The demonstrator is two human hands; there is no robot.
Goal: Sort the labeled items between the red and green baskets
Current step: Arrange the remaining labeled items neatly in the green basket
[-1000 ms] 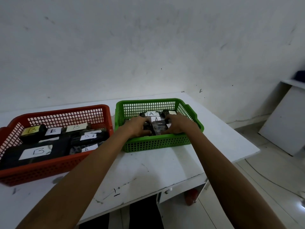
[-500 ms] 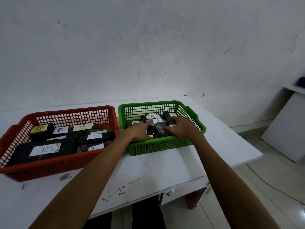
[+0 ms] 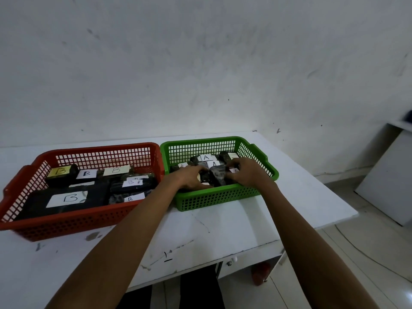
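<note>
On the white table the red basket point(image 3: 66, 224) stands at the left, filled with several dark blocks carrying white or yellow "B" labels point(image 3: 66, 198). To its right, touching it, stands the green basket point(image 3: 214, 199) with several dark blocks labeled "A" point(image 3: 206, 157). Both my hands are inside the green basket. My left hand point(image 3: 189, 177) and my right hand point(image 3: 247, 172) hold a dark marbled block point(image 3: 217, 177) between them from either side, fingers curled on it. Its label is hidden.
The table point(image 3: 200, 233) ends close to the right of the green basket and near me in front. A white wall rises right behind the baskets. A white board point(image 3: 388, 175) leans at the far right on the tiled floor.
Both hands have stayed in the green basket on the dark blocks, shifting only slightly. The view has tilted a little, so the baskets sit lower and further right in the picture.
</note>
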